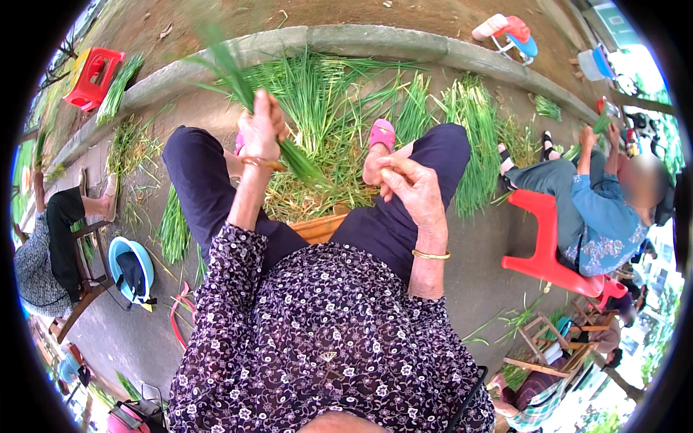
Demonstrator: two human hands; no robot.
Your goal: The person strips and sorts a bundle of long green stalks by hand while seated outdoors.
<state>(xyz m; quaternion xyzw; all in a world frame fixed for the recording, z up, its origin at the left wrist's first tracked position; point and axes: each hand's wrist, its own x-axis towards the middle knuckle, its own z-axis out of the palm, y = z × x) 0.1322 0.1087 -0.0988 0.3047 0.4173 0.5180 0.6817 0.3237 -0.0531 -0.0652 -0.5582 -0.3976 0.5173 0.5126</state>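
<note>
Raised over my left knee, my left hand [261,130] is closed round a bunch of green chives [299,162]. The leaf end slants up to the far left, blurred by motion, and the other end points down to the right. My right hand [413,186] hovers by my right knee with thumb and fingers pinched together; whatever is between them is too small to make out. Between and beyond my feet lies a large heap of chives [307,101], with yellowish trimmings [317,195] scattered on the ground. More chives [469,126] lie beyond my right knee.
A stone kerb [375,40] curves across the far side. To the left are a red stool [95,76], a blue basin [150,270] with a dark bag, and a seated person. At the right, another person in blue sits near a red plastic stool [538,234], handling chives.
</note>
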